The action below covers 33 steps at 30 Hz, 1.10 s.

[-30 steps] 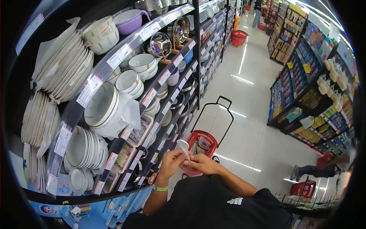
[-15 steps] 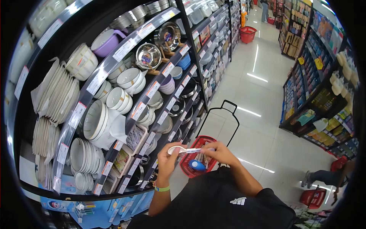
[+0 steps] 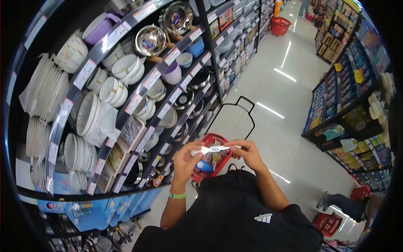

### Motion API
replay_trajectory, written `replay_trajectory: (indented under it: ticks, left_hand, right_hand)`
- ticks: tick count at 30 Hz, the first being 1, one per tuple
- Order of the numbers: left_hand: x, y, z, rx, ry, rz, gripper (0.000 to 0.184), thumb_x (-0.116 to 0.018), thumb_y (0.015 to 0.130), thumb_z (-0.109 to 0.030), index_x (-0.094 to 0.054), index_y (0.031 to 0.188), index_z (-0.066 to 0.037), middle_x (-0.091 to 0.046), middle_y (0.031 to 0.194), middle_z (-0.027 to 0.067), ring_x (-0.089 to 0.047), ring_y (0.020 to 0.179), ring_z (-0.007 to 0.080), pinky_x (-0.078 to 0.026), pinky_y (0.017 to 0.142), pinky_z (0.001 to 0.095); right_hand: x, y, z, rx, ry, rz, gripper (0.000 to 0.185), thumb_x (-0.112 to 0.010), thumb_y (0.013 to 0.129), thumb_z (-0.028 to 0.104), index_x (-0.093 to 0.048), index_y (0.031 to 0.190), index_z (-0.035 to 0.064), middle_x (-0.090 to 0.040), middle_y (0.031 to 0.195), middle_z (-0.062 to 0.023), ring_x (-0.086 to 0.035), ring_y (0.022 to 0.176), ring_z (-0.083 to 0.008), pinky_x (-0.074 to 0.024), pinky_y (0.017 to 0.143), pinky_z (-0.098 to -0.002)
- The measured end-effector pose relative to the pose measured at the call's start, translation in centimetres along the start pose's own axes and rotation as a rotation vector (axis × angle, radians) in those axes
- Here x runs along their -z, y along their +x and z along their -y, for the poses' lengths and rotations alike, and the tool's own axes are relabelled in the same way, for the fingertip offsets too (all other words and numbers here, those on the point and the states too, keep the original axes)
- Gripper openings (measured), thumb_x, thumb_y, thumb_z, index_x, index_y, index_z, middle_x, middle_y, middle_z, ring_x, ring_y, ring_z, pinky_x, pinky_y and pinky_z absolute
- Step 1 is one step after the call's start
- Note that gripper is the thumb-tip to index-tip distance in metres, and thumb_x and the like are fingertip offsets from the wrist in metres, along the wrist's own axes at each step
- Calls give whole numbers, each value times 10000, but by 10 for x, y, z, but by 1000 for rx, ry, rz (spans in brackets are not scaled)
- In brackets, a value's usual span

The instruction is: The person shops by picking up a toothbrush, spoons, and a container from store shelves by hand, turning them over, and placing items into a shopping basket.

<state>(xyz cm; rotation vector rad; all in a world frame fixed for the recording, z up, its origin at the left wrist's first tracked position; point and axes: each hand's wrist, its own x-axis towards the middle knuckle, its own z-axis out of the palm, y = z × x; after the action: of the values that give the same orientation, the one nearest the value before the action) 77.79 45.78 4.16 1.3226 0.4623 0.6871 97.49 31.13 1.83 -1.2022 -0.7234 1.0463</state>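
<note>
A white spoon [image 3: 215,148] with a printed label on its handle is stretched between my two hands, roughly level, in front of my chest. The fingers of my left hand [image 3: 185,158] are closed round the bowl end and partly cover it. At the other end, my right hand [image 3: 248,154] pinches the tip of the handle. Below the spoon, a red shopping basket [image 3: 221,169] stands on the floor with its black handle [image 3: 253,110] extended. Inside it lie a blue item [image 3: 204,166] and some packaged goods that I cannot make out.
Shelves at left hold white bowls [image 3: 113,91], stacked plates [image 3: 79,152], a purple pot [image 3: 100,28] and steel basins [image 3: 150,40]. Shelving with packaged goods [image 3: 336,105] lines the right. A person's leg [image 3: 344,206] and another red basket [image 3: 326,224] are at lower right.
The camera view has shifted, and shelves and basket appear farther left. Both hands still hold the spoon, now turned so its bowl no longer faces me as openly.
</note>
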Motion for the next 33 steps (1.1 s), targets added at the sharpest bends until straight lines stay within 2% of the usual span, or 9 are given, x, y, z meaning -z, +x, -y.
replay_trajectory:
  ticks: [10, 15, 17, 18, 20, 24, 28, 29, 33]
  left_hand:
    - [19, -28, 36, 377, 203, 29, 280, -651, 842, 75, -594, 1113, 32, -632, 1107, 119, -634, 991, 180, -561, 837, 288]
    - [10, -22, 35, 423, 296, 19, 232, -666, 843, 44, -613, 1067, 23, -644, 1094, 111, -633, 960, 171, -512, 839, 279]
    - [-8, -10, 16, -3, 943, 67, 168, -662, 829, 42, -626, 992, 32, -650, 1052, 141, -637, 933, 228, -490, 823, 297]
    - [-15, -6, 5, 31, 943, 65, 168, -662, 829, 42, -626, 992, 32, -650, 1052, 141, -637, 933, 228, -490, 823, 297]
    - [-30, -1, -18, -97, 756, -7, 100, -679, 820, -13, -643, 908, 21, -652, 884, 176, -649, 801, 319, -509, 711, 327]
    - [-51, 13, -79, -372, 383, 432, 140, -697, 767, -78, -603, 700, 0, -635, 723, 82, -621, 631, 233, -460, 535, 323]
    - [-69, 20, -104, -468, 126, 617, 406, -667, 920, -338, -594, 641, -53, -639, 672, 80, -604, 559, 188, -465, 484, 291]
    - [-93, 17, -77, -822, 47, 242, 320, -743, 757, -189, -514, 591, -38, -493, 592, 40, -473, 483, 182, -422, 446, 290]
    - [-88, 27, -89, -584, 4, 172, 175, -624, 573, -52, -451, 547, -46, -424, 555, 30, -365, 437, 137, -334, 404, 248]
  right_hand:
    - [6, -9, -39, -215, 5, 103, 204, -615, 893, 74, -719, 1067, 58, -681, 851, 0, -544, 696, -69, -436, 616, -233]
    - [16, -5, -48, -300, -276, 305, 198, -607, 904, 148, -714, 1015, 26, -673, 707, -48, -607, 665, -120, -446, 605, -276]
    - [23, -5, -66, -350, -301, 331, 194, -608, 900, 145, -714, 1001, 18, -679, 719, -57, -618, 667, -133, -457, 621, -289]
    - [26, -5, -75, -384, -342, 357, 191, -609, 896, 142, -714, 986, 10, -685, 732, -67, -628, 670, -145, -469, 637, -303]
    - [32, -5, -99, -380, -468, 296, 208, -608, 887, 155, -713, 992, 10, -679, 735, -123, -651, 686, -229, -494, 691, -344]
    - [50, -12, -163, -496, -671, 119, 225, -594, 888, 179, -718, 1011, 37, -694, 768, -139, -674, 752, -293, -502, 723, -375]
    - [72, -25, -217, -638, -698, 47, 233, -594, 900, 197, -723, 1021, 46, -700, 733, -114, -680, 712, -266, -506, 702, -366]
    - [79, -31, -234, -650, -691, 33, 236, -591, 908, 203, -726, 1020, 45, -698, 715, -100, -670, 670, -228, -502, 670, -349]
    - [92, -42, -261, -749, -669, 29, 244, -593, 913, 216, -726, 1021, 43, -688, 698, -90, -652, 641, -194, -493, 641, -328]
